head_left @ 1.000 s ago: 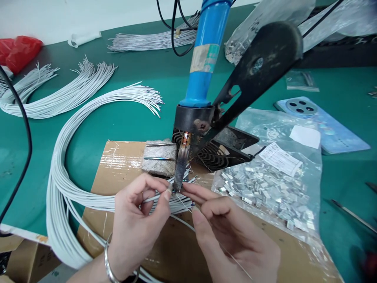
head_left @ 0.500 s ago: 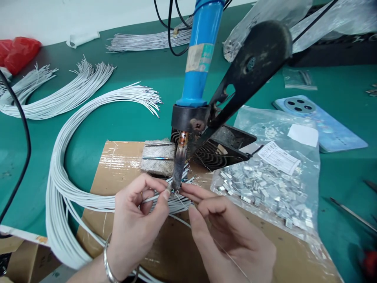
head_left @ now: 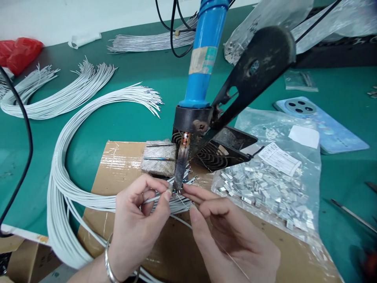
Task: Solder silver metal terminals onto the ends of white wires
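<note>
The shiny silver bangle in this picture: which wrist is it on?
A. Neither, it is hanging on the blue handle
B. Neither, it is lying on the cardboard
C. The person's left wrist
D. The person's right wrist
C. The shiny silver metal bangle circles the wrist of the person's left hand, the hand on the left side of the head view.
</note>
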